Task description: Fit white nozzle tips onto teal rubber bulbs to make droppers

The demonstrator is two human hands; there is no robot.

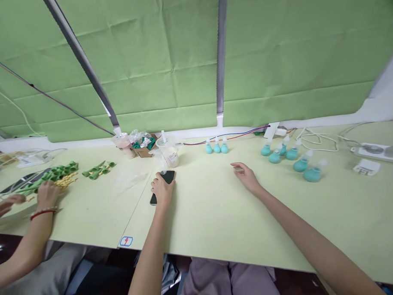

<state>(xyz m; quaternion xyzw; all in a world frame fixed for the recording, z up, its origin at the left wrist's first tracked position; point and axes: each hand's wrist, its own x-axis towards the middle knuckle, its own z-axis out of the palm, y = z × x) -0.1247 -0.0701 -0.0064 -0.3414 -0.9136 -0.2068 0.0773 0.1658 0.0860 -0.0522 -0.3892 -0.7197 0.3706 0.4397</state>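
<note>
My left hand (pixel 163 190) lies over a black smartphone (pixel 168 176) on the table, its fingers curled round the phone's edges and covering the middle of it. My right hand (pixel 246 177) is over the pale tabletop with fingers stretched out and nothing in them. Beyond it, by the wall, three small teal bulb-shaped bottles (pixel 217 147) with clear tips stand upright in a row. Further to the right is a looser group of several similar teal bottles (pixel 292 153), also upright.
A lidded plastic cup with a straw (pixel 170 155) stands behind the phone, beside a small cardboard box (pixel 145 151). A clear plastic bag (pixel 129 181) lies left. A co-worker's hands (pixel 48 196) are among green cone-shaped pieces (pixel 58 173). Right: white charger (pixel 366 167), power strip (pixel 377 151), cables.
</note>
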